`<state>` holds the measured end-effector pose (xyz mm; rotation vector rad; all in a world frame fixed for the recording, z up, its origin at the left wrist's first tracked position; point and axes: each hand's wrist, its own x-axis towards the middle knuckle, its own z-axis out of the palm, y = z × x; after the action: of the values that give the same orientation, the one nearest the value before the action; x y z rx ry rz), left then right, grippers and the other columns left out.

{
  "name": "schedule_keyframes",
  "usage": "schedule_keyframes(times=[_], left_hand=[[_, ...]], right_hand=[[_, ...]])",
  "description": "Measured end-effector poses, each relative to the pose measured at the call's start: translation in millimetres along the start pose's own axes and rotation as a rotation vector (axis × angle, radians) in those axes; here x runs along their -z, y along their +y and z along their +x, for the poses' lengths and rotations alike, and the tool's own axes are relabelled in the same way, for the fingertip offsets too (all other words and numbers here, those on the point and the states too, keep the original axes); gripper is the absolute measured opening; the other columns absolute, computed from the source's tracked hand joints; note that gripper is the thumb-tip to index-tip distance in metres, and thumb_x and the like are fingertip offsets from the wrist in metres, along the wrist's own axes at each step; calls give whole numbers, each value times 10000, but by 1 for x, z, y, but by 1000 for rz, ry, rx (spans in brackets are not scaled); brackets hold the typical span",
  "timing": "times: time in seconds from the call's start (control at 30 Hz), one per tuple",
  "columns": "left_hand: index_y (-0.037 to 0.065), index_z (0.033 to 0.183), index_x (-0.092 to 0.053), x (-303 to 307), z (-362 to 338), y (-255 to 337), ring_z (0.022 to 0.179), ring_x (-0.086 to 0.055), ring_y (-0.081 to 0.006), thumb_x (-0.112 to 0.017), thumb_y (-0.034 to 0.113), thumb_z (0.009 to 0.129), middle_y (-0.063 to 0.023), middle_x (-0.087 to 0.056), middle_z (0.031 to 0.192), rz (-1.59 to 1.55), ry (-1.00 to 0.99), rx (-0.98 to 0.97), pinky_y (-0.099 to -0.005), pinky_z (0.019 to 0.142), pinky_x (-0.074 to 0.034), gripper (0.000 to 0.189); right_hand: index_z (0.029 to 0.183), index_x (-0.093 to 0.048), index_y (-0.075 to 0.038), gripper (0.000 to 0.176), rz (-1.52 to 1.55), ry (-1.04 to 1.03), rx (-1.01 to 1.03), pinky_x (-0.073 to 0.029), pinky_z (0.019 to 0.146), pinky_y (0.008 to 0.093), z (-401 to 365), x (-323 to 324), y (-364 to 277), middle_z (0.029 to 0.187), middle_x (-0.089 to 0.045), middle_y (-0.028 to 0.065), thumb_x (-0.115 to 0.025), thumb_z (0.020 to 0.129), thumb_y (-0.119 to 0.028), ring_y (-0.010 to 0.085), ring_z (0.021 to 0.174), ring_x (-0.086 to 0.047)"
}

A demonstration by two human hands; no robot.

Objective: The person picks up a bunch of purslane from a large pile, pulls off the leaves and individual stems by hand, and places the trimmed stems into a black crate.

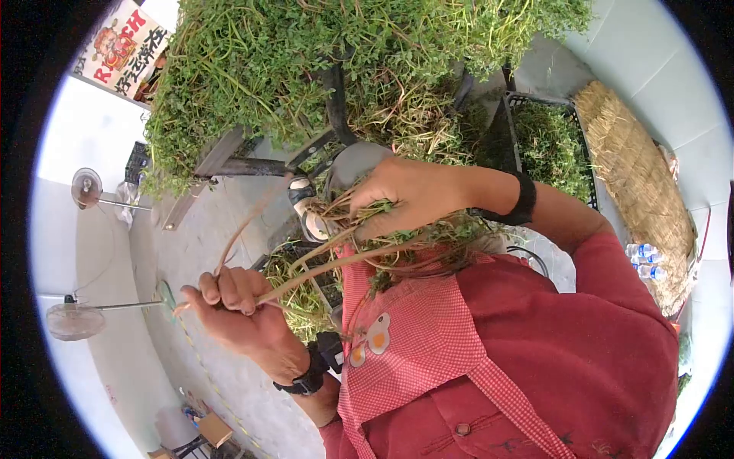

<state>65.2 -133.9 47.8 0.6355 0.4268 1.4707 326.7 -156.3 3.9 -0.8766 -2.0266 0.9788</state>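
Stems (321, 269) run from clenched left hand (233, 306) to right hand (413, 195) gripping herb bunch (440, 233).

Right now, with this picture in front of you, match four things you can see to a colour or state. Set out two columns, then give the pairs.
1 right hand
2 left hand
3 apron
4 straw bundle

a red-and-white check
b tan
c fingers closed round the leafy bunch
d fingers pinching the long reddish stems

Pairs: 1-c; 2-d; 3-a; 4-b
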Motion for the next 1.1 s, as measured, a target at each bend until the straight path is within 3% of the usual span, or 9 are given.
schedule_keyframes(times=[0.17,0.33,0.4,0.43,0.57,0.8,0.87,1.0,1.1], left_hand=[[88,701,-485,-9,2,-8,415,-330,-114,-353,429,961,-20,-409,542,89,58,82,-242,370,-252,448],[31,882,-552,-15,-2,-16,586,-525,-188,-401,394,951,-98,-553,726,151,-85,141,-247,451,-399,399],[-24,1064,-546,-19,-5,-22,797,-559,-234,-456,342,935,-152,-585,887,233,-114,127,-271,685,-478,398],[-28,1174,-504,-9,-3,-21,949,-567,-266,-516,259,914,-183,-594,1005,195,-309,142,-317,831,-479,387],[-30,1116,-507,-4,1,-28,898,-627,-286,-570,102,873,-222,-602,984,274,-295,64,-272,633,-581,284],[-3,1035,-534,-2,-1,-30,770,-655,-269,-565,160,886,-218,-639,895,467,-192,26,-282,532,-571,224],[11,1014,-540,-1,-2,-29,724,-657,-243,-559,179,893,-202,-649,870,486,-151,25,-271,502,-555,208],[22,1010,-542,5,-2,-29,714,-655,-218,-557,192,895,-195,-653,870,507,-148,15,-260,493,-541,205],[26,1012,-544,9,0,-27,702,-654,-208,-554,199,898,-196,-654,864,495,-145,-4,-256,494,-535,208]], right_hand=[[817,-541,7,236,-332,45,168,-406,586,398,-14,4,8,681,-536,165,-557,834,-228,345,662,-533],[848,-550,8,225,-296,93,21,-401,551,372,-19,18,-10,644,-536,157,-543,836,-217,306,594,-537],[874,-562,10,230,-205,72,-36,-402,543,361,-20,23,-6,641,-546,156,-540,841,-217,286,575,-544],[916,-573,17,242,-130,111,-31,-404,540,348,-21,24,-1,654,-563,158,-547,844,-212,262,570,-550],[998,-597,37,281,-129,167,-111,-412,546,316,-29,37,-2,714,-604,172,-569,854,-202,212,592,-571],[987,-619,7,304,-61,168,-53,-387,516,323,-35,38,6,622,-526,176,-561,866,-266,146,539,-470],[1001,-622,1,326,131,236,-80,-389,508,307,-34,34,11,609,-533,134,-556,881,-295,109,546,-456],[961,-615,34,360,5,295,-235,-407,525,263,-37,32,22,687,-598,31,-572,888,-315,65,590,-478],[1038,-598,-2,426,165,295,-441,-322,415,221,-46,39,12,642,-501,-34,-549,893,-400,18,492,-376]])
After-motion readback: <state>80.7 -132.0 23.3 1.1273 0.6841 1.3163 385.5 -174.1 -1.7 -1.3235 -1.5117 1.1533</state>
